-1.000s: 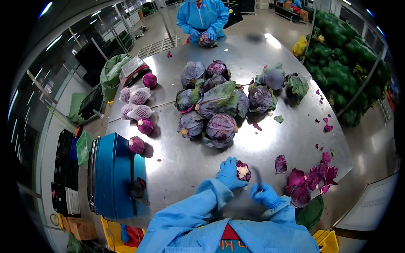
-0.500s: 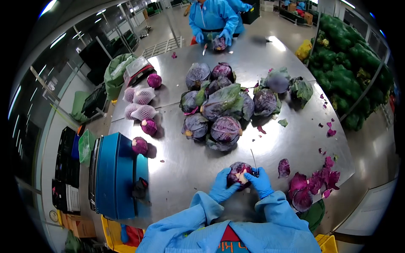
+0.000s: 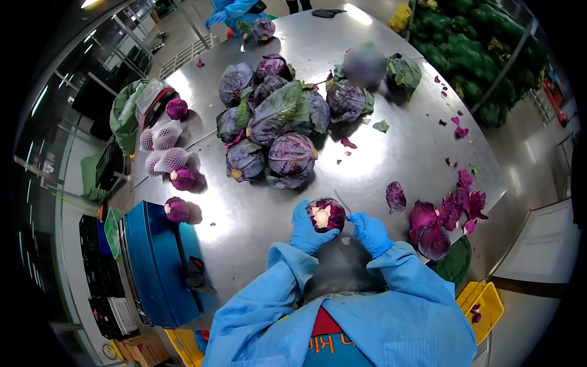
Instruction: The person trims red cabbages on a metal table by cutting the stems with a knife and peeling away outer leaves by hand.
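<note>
My left hand (image 3: 310, 231), in a blue glove, grips a red cabbage (image 3: 319, 205) from its left side and below. The pale cut stem end of that cabbage faces up toward me. My right hand (image 3: 370, 233), also gloved, is closed on a knife (image 3: 340, 198), whose thin blade points up and left beside the cabbage. The knife's handle is mostly hidden in my fingers. Right of my hands lie a loose purple leaf (image 3: 395, 196) and a heap of peeled leaves (image 3: 430, 230). Beyond my hands sits a pile of untrimmed red cabbages (image 3: 292, 154).
Trimmed cabbages (image 3: 177, 209) and net-wrapped ones (image 3: 166, 136) stand on the left of the metal table (image 3: 257, 211), near a blue bin (image 3: 160, 263) and a scale (image 3: 153, 103). A co-worker (image 3: 238, 13) stands at the far side. Green net sacks (image 3: 483, 58) are stacked right.
The cabbage's stem end has turned up toward me. My right hand has drawn off it to the right with the knife. The whole view has shifted, and the co-worker is partly out of frame.
</note>
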`<state>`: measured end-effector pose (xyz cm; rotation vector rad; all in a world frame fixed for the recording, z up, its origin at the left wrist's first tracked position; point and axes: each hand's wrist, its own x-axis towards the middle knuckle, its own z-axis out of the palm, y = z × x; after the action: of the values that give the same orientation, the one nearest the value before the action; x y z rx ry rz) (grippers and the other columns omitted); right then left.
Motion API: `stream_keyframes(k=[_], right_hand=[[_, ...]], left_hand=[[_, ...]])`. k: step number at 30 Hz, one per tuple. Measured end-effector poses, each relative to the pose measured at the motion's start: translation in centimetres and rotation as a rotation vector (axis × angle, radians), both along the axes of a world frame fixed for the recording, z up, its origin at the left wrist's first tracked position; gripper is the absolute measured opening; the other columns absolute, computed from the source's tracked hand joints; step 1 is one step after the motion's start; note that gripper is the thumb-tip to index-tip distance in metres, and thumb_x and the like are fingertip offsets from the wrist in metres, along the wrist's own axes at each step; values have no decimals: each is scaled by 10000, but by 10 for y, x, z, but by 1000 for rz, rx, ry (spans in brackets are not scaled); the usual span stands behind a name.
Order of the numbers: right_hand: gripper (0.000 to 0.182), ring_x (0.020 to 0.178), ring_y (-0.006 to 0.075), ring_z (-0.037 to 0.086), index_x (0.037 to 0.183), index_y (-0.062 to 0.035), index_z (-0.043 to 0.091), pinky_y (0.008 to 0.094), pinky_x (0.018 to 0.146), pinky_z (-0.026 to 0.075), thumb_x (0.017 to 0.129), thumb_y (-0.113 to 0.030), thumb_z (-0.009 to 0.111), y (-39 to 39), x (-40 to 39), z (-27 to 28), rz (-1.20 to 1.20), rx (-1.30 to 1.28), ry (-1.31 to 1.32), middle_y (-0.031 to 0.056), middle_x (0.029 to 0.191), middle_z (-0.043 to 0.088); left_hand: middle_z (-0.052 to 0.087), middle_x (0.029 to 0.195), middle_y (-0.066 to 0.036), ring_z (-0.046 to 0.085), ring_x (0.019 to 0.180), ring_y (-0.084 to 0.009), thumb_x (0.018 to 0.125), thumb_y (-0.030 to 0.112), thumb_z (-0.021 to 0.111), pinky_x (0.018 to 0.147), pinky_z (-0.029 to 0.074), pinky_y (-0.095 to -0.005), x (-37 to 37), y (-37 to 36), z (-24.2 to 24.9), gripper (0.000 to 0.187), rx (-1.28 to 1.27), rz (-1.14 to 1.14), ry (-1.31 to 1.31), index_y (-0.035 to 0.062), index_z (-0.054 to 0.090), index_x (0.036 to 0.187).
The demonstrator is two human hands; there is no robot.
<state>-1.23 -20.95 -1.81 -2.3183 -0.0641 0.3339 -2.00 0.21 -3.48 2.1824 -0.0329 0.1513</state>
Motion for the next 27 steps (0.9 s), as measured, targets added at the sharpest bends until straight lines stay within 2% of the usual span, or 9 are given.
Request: stream_keyframes(k=[4, 7, 11, 13, 15, 17, 20, 24, 27], right_hand=[[512, 751, 329, 648, 1022, -67, 599, 413, 663, 501, 889, -554, 517, 9, 6, 31, 118, -165, -88, 151, 821, 654], [536, 807, 319, 649, 1104, -53, 578, 394, 715, 510, 856, -529, 592, 8, 23, 31, -53, 85, -105, 164, 879, 653], [571, 875, 214, 646, 1154, -7, 590, 331, 812, 496, 832, -472, 669, 3, 57, -34, 7, 449, 110, 149, 982, 676], [541, 847, 207, 640, 1085, 14, 614, 326, 803, 495, 835, -462, 674, 8, 57, -40, -91, 446, 129, 140, 948, 678], [550, 838, 185, 631, 990, 29, 596, 328, 773, 493, 832, -492, 670, 18, 45, -54, -188, 580, 113, 159, 873, 667], [568, 827, 203, 628, 981, 31, 584, 341, 760, 494, 833, -512, 660, 27, 31, -42, -239, 534, 142, 173, 867, 661], [473, 670, 121, 555, 959, 4, 586, 278, 589, 468, 865, -455, 651, 30, 5, -33, -208, 364, 201, 81, 753, 616], [552, 806, 219, 625, 987, 30, 579, 359, 741, 494, 899, -514, 561, 27, -22, -26, -265, 504, 338, 170, 845, 648], [492, 770, 248, 631, 1026, 8, 586, 365, 726, 494, 943, -470, 504, 12, -15, -26, -139, 536, 260, 175, 852, 651]], left_hand=[[367, 1293, -206, 410, 1182, -358, 484, 359, 882, 1019, 358, -429, 10, -7, 15, 1151, 129, -98, 67, 38, 276, 1408], [351, 1319, -216, 393, 1199, -369, 456, 354, 877, 1032, 347, -435, 21, -5, 20, 1172, 157, -306, 6, 80, 284, 1429], [346, 1315, -211, 376, 1234, -344, 511, 404, 894, 1054, 324, -425, 18, 2, 16, 1175, -33, -120, -59, -2, 248, 1405], [336, 1315, -194, 375, 1237, -329, 540, 402, 898, 1062, 323, -418, 7, -2, -20, 1129, -348, -7, 74, -10, 270, 1383], [335, 1321, -179, 416, 1211, -304, 530, 387, 907, 1035, 359, -403, -4, -20, 1, 1149, -26, 104, -65, -18, 240, 1374], [348, 1316, -185, 415, 1207, -308, 520, 403, 905, 1025, 364, -412, -4, -23, -8, 1162, -167, 142, -46, 0, 232, 1377], [375, 1289, -194, 420, 1193, -336, 495, 433, 903, 1019, 365, -423, -3, -8, -6, 1169, -225, 2, 168, 5, 255, 1368], [435, 1237, -225, 457, 1149, -392, 459, 443, 897, 997, 381, -459, -22, -10, 40, 1139, 279, 38, 84, -13, 319, 1328], [435, 1240, -233, 460, 1144, -401, 461, 418, 895, 991, 382, -468, -20, -17, 43, 1118, 135, 6, 97, -21, 331, 1320]])
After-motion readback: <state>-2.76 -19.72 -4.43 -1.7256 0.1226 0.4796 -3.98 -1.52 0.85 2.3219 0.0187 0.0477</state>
